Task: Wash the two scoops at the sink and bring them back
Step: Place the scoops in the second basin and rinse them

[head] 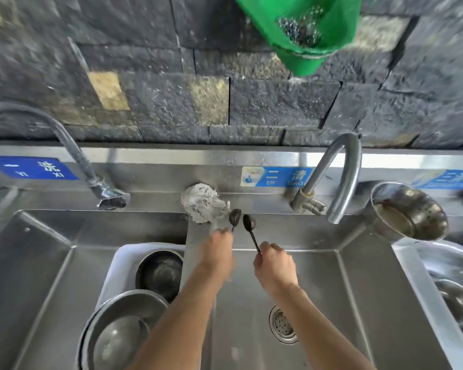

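Note:
Two small dark scoops are held over the back of the middle sink basin (318, 289). My left hand (217, 253) is shut on the left scoop (235, 216), whose bowl points toward a grey rag. My right hand (274, 265) grips the long handle of the right scoop (249, 224). The two scoop bowls sit close together, just apart. The curved steel faucet (340, 177) stands to the right of them; no water stream is visible.
A crumpled grey rag (203, 202) lies on the divider ledge. The left basin holds a white tub (123, 263) with steel bowls (123, 324). A steel pot (409, 212) sits on the right ledge. A hose faucet (91, 177) hangs left; a green bag (305, 30) hangs on the wall.

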Tool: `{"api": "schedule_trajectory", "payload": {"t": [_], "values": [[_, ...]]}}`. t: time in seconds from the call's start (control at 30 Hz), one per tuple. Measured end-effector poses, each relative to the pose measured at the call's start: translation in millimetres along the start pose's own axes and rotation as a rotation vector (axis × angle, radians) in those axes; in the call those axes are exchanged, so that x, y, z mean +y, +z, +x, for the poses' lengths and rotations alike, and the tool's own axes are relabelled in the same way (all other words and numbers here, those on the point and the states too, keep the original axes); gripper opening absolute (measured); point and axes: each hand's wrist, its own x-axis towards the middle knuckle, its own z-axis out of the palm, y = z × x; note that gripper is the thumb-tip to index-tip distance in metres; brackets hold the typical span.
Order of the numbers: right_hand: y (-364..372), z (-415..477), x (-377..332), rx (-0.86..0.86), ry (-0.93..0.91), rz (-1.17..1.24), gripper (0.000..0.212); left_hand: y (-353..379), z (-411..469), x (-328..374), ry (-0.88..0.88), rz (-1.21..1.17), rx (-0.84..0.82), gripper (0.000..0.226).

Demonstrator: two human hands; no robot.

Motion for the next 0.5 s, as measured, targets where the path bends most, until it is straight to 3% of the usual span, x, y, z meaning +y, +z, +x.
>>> {"api": "schedule_trajectory", "payload": {"t": [0.07, 0.13, 0.23, 0.3, 0.5], "values": [[-27, -12, -25, 0.052, -0.001, 0.103, 0.015, -30, -13, -13, -0.062, -0.210, 0.090, 0.006], [-51, -20, -48, 0.077, 0.017, 0.218, 0.015, -57, -23, -24, -0.136, -0.416, 0.118, 0.006], [-88, -35, -80, 0.087, 0.064, 0.450, 0.005, -99, -37, -38, -0.186, -0.817, 0.085, 0.006], [-111, -45, -96, 0.077, 0.083, 0.619, 0.012, -124, -45, -45, -0.202, -1.043, 0.030, 0.011], [-176, -96, -132, 0.102, 0.129, 1.171, 0.014, -196, -69, -58, -0.057, -1.247, -0.050, 0.018]]}}
